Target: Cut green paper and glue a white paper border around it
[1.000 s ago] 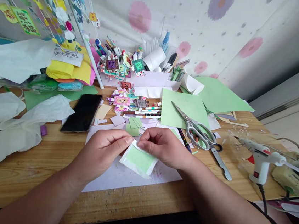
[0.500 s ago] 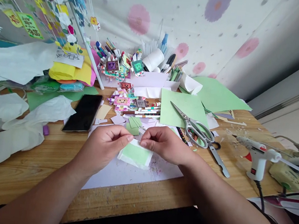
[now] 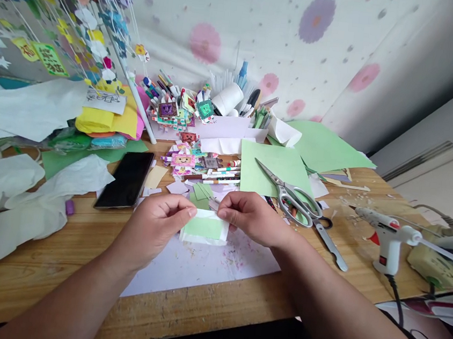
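A small green paper rectangle with white paper edging point(image 3: 204, 227) is held up over a white sheet point(image 3: 199, 272) on the desk. My left hand point(image 3: 164, 222) pinches its left upper edge between thumb and forefinger. On the opposite side my right hand point(image 3: 248, 215) pinches the right upper corner, its other fingers curled. Just beyond the piece lie small green paper cut-offs point(image 3: 202, 191). Scissors point(image 3: 289, 192) rest partly on a larger green sheet point(image 3: 262, 162), behind my right hand.
A black phone point(image 3: 125, 180) and crumpled white tissue point(image 3: 67, 180) lie at the left. To the right stands a hot glue gun point(image 3: 388, 240) with its cord. Markers, paper figures point(image 3: 182, 159) and a pen holder point(image 3: 219, 123) fill the back, below hanging paper decorations point(image 3: 88, 20).
The white-edged green piece has tilted and now lies more level, its far edge and both sides showing. My right hand's grip has shifted slightly to the right, widening the gap between hands.
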A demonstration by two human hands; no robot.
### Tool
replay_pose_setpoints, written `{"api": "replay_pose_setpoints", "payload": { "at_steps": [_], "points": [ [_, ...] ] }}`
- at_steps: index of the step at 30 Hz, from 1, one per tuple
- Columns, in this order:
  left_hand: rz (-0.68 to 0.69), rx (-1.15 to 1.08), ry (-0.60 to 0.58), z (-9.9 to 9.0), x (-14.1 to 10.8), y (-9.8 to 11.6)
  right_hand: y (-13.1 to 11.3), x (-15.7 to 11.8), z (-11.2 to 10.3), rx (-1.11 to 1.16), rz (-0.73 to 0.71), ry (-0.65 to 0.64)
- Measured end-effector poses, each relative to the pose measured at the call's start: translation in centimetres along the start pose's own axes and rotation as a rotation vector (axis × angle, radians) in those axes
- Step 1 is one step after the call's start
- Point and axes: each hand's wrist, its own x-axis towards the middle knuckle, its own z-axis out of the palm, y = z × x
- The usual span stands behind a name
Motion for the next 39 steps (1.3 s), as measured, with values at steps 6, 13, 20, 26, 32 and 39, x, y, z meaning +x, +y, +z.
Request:
{"api": "replay_pose_setpoints", "payload": {
  "at_steps": [6, 13, 20, 26, 32, 39],
  "points": [
    [-0.195, -0.363, -0.069, 0.1, -0.1, 0.6, -0.4, -0.1, -0.6, -0.204, -0.058, 0.050],
    [-0.257, -0.496, 0.035, 0.3, 0.3, 0.6, -0.3, 0.1, -0.4, -0.177, -0.027, 0.100],
    [-0.197, -0.440, -0.005, 0.3, 0.4, 0.5, -0.5, 0.1, -0.1, -0.129, 0.018, 0.081],
    [-0.117, -0.249, 0.035, 0.2, 0.6, 0.1, 0.0, 0.1, -0.4, -0.064, -0.026, 0.061],
    [0.010, -0.056, 0.127, 0.2, 0.5, -0.6, 0.8, 0.6, 0.2, 0.010, -0.021, 0.127],
    [-0.080, -0.207, -0.073, 0.1, 0.2, 0.1, 0.2, 0.4, 0.1, -0.049, -0.038, 0.028]
  ]
}}
